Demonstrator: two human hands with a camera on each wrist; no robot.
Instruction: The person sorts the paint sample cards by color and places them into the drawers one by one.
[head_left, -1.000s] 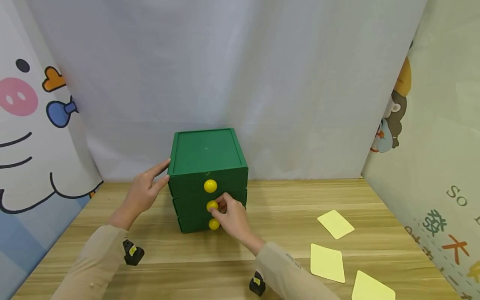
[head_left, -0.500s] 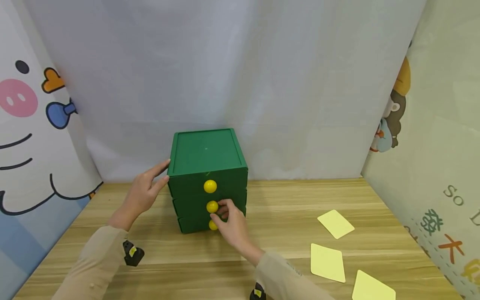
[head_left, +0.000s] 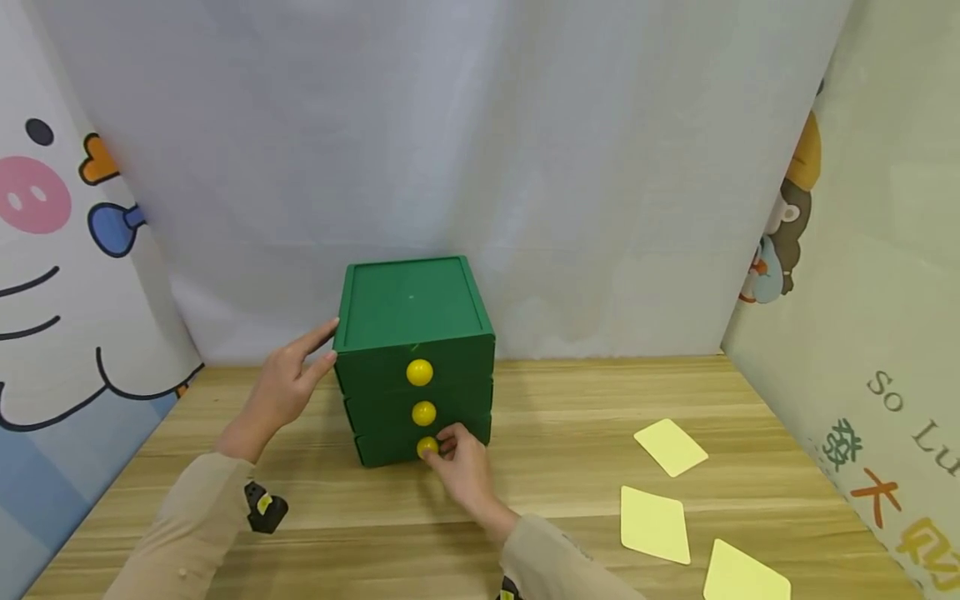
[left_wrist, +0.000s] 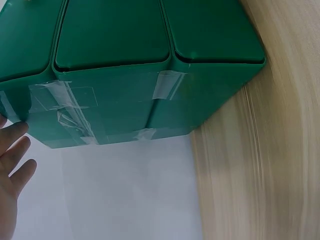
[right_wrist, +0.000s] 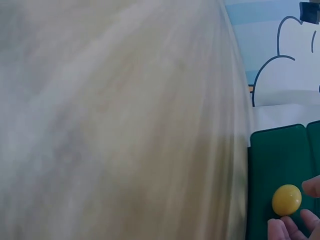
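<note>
A small green drawer cabinet [head_left: 412, 304] with three stacked drawers stands against the back curtain, all its drawers pushed in. Each drawer front carries a round yellow knob; the top knob [head_left: 420, 372] and the middle knob [head_left: 423, 413] show fully. My right hand [head_left: 465, 471] has thumb and curled fingers about the bottom yellow knob [right_wrist: 286, 200], partly covering it in the head view. On the cabinet's left side, my left hand [head_left: 288, 383] rests fingertips at the upper edge, fingers fairly straight. Clear tape [left_wrist: 75, 117] crosses the cabinet's side in the left wrist view.
Several pale yellow paper squares lie on the wooden table [head_left: 570, 417] at the right, including an upper square [head_left: 671, 447] and a middle square [head_left: 655, 525]. A black wrist device [head_left: 265, 507] sits by the left sleeve. Cartoon-printed walls flank both sides.
My right hand has let go of the middle knob and moved down to the bottom knob. The left hand stays at the cabinet's side, and the drawers have not moved.
</note>
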